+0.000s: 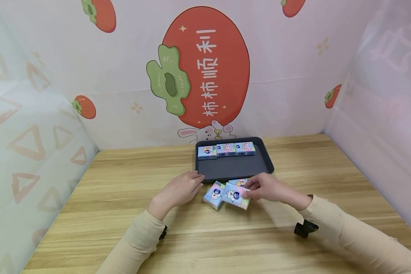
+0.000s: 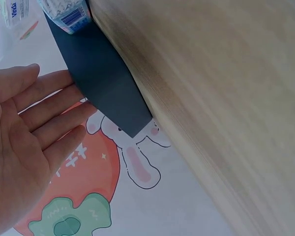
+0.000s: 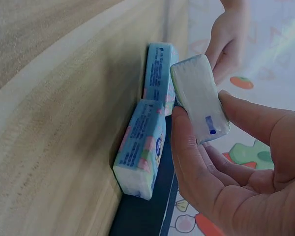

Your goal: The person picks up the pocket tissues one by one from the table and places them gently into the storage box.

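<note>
My right hand (image 1: 268,187) pinches a small pack of tissues (image 1: 233,195) by its right end, tilted above the table. In the right wrist view, the thumb and fingers hold that pack (image 3: 199,98) by its sides, its plain white end showing. Two more tissue packs lie on the wood close by: one (image 1: 214,195) to the left, another (image 1: 237,181) partly hidden behind the held one. With fingers extended, my left hand (image 1: 182,189) has its fingertips at the near left corner of the dark tray (image 1: 234,167). Nothing is in its palm (image 2: 24,128) in the left wrist view.
Inside the tray, three tissue packs (image 1: 226,150) stand in a row along the far side, starting from the left corner. The wooden table (image 1: 133,167) ends at a printed back wall (image 1: 130,76), with side walls left and right.
</note>
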The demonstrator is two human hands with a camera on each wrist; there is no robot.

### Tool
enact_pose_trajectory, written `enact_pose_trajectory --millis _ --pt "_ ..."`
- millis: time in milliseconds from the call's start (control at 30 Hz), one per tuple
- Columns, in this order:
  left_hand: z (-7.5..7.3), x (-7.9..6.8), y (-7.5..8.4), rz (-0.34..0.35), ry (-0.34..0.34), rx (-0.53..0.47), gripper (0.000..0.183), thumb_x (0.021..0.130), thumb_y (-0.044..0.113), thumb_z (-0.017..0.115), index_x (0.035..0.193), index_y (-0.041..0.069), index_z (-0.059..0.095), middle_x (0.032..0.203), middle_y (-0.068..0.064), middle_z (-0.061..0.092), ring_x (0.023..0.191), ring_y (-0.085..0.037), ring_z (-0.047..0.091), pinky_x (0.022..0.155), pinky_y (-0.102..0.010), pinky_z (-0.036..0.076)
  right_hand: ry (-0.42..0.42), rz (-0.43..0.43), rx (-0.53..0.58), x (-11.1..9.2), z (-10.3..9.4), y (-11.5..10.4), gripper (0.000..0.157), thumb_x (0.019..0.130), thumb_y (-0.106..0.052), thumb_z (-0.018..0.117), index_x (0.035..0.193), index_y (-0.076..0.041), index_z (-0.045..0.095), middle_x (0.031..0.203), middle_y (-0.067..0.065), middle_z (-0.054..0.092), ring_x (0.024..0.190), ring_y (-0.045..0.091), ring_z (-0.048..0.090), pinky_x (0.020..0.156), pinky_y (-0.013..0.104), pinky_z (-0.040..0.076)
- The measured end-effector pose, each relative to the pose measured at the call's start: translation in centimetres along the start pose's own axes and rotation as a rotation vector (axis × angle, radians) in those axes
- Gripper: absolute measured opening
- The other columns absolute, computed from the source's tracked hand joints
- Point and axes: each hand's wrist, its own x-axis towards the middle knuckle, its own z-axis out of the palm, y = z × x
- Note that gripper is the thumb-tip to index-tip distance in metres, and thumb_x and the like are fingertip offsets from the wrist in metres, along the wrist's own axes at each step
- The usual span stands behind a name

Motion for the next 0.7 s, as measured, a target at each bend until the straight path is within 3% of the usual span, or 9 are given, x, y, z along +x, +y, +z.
enact_pose_trajectory --millis 267,700 --pt "0.0 0.0 0.0 0.001 0.002 0.002 0.033 0.098 0.021 0.051 0.122 0.002 0.063 0.125 -0.014 0.063 0.120 -0.027 0.057 0.103 -0.039 0.046 0.029 0.040 -0.015 0.6 -0.9 -0.1 0.042 0.081 -0.028 0.075 0.108 0.003 0.067 0.093 0.008 0.072 0.075 0.016 0.069 0.071 0.029 0.058" --pt "-0.2 0.0 0.1 0.008 0.000 0.003 0.033 0.098 0.020 0.051 0.122 0.001 0.063 0.125 -0.015 0.062 0.121 -0.028 0.056 0.104 -0.040 0.045 0.030 0.075 0.022 1.7 -2.3 -0.5 0.041 0.083 -0.026 0.074 0.108 0.004 0.066 0.091 0.009 0.072 0.076 0.017 0.069 0.077 0.038 0.059"
